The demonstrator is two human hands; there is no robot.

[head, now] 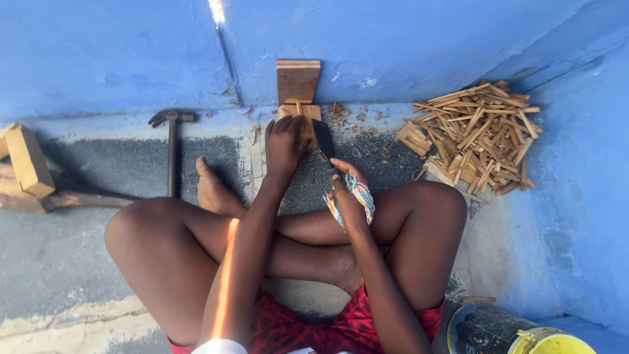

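So the person's sitting cross-legged on the floor in red shorts, bare feet, knees spread wide. Right down at the near edge by their right knee there's a yellow-rimmed bucket, dark and grubby on the side.

Moving up to the hands. The right hand is wrapped around the handle of a blade, fingers closed tight on a grip bound in pale blue-and-white cloth. The dark blade itself sticks up and forward from the fist and sits against the right edge of a small wood block. The left hand is on that same block, fingers curled over its top and front, holding it upright on the floor just in front of the crossed shins.

Just behind the block another darker piece of board leans against the blue wall. Little chips and shavings are scattered on the floor right around there.

Off to the person's right there's a decent pile of split wood sticks, thin pale strips heaped near the corner. On the other side, a hammer lies on the floor with its head toward the wall, and farther left a couple of chunky wood offcuts are stacked up.
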